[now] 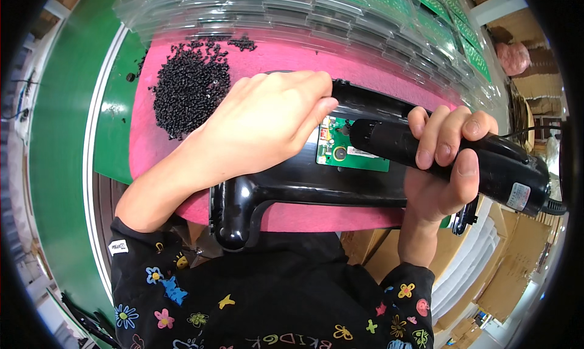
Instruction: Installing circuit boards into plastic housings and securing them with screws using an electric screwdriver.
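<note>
My right hand (pixel 441 151) is wrapped round a black electric screwdriver (pixel 386 142), which lies nearly level with its nose pointing left. That nose is over a green circuit board (pixel 372 163) seated in a black plastic housing (pixel 328 188). The board carries small connectors and a round dark part; the screwdriver covers some of it. My left hand (pixel 261 121) reaches across the housing, its fingers curled and closed beside the board's upper left corner. Whatever those fingers pinch, if anything, is hidden. The housing rests on a pink mat (pixel 292 214).
A heap of small black screws (pixel 188 90) lies on the mat at the left. Stacked clear plastic trays (pixel 261 14) stand along the far side, some with green boards (pixel 468 51). A cable leaves the screwdriver's right end. Cardboard boxes (pixel 517 258) stand at the right.
</note>
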The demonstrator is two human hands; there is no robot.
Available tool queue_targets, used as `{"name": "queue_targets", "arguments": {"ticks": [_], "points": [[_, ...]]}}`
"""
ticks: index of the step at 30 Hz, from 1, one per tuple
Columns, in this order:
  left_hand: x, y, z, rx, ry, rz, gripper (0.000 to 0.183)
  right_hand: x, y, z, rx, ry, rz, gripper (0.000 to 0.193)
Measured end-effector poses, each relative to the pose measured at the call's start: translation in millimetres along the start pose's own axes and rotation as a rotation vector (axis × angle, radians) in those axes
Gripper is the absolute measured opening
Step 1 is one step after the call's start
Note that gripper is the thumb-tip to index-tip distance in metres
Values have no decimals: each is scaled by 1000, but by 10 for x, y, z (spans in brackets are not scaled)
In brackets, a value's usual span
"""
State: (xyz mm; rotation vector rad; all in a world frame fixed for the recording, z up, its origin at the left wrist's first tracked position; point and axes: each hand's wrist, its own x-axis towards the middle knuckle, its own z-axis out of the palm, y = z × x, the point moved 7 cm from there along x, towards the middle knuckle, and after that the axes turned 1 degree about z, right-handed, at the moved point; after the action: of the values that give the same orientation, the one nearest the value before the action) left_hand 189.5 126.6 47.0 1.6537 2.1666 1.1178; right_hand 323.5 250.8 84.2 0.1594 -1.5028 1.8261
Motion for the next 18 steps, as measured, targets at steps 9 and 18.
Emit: {"name": "queue_targets", "arguments": {"ticks": [9, 18], "points": [[-42, -51, 92, 26, -89, 129, 13, 287, 193, 344, -193, -185, 235, 24], [-45, 4, 74, -22, -149, 137, 13, 310, 246, 405, -201, -236, 216, 22]]}}
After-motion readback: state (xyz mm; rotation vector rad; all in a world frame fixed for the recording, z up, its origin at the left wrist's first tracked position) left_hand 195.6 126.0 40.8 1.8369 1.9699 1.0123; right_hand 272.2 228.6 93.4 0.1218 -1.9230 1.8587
